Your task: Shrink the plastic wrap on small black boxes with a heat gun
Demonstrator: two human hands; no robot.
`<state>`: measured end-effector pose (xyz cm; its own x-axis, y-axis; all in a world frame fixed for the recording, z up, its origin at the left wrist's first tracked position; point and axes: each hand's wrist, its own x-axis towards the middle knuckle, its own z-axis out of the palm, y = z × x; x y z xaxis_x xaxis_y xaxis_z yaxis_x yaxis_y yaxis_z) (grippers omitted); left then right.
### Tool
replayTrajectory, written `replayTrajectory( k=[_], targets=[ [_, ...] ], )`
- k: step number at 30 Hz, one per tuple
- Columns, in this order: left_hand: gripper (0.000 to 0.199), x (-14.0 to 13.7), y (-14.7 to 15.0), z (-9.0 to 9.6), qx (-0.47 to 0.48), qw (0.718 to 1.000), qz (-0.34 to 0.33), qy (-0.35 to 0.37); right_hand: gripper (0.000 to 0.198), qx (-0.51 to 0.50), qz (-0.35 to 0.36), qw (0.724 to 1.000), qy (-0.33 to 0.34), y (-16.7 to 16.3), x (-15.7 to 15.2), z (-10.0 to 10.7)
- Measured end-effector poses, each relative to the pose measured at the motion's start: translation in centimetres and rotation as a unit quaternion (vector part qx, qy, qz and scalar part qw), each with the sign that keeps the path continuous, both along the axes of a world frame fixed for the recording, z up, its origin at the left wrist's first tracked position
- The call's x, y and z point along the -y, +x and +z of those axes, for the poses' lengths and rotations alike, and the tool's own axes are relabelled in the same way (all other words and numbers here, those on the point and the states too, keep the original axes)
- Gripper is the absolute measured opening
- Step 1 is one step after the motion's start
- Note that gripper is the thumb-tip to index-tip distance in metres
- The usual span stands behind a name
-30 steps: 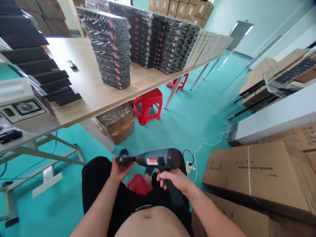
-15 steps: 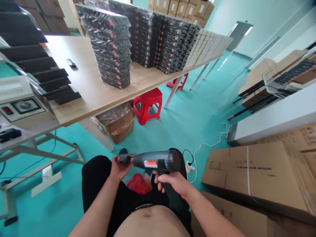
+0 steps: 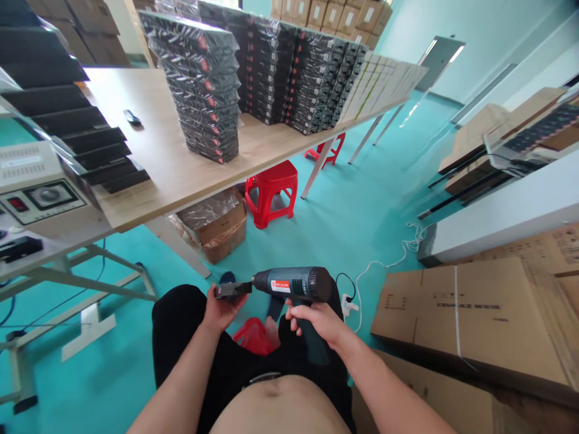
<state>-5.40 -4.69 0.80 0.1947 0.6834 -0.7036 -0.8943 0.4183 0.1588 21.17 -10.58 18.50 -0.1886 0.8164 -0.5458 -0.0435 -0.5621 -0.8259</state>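
My right hand (image 3: 312,322) is closed round the handle of a dark heat gun (image 3: 292,284) with a red-and-white label. Its nozzle points left, just short of a small black box (image 3: 233,290). That box rests in my left hand (image 3: 221,310), fingers wrapped about its lower side and near end. Both hands are above my lap, between black-clad knees. Whether the box has film round it is too small to tell.
Wrapped black boxes (image 3: 205,90) stand in stacks on the wooden table (image 3: 158,163). Red stools (image 3: 271,190) and an open carton (image 3: 221,232) sit beneath it. Large cartons (image 3: 447,313) are at my right, near a white power cord (image 3: 375,263). A control unit (image 3: 45,193) stands left.
The heat gun has shifted slightly up and its nozzle has drawn back right from the box. The black box has tilted a little in my left hand.
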Motion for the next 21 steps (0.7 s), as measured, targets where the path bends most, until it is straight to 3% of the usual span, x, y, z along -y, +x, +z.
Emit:
replayTrajectory(
  k=[4,8,12,21],
  targets=[
    [0.029,0.2,-0.1,1.2,-0.003,1.0,0.009,0.008,0.029,-0.025,-0.016,0.999,-0.018,1.3,0.0,-0.3],
    [0.033,-0.1,0.1,2.0,-0.064,0.997,0.04,0.014,0.03,-0.079,0.033,0.995,-0.046,4.4,1.5,-0.4],
    [0.03,-0.5,0.4,1.6,-0.094,0.994,0.046,-0.014,0.032,-0.094,0.091,0.988,-0.088,6.3,3.0,-0.3],
    [0.032,0.1,0.2,1.7,-0.062,0.997,0.031,-0.02,0.034,-0.104,0.116,0.984,-0.09,5.9,2.9,-0.5]
  ],
)
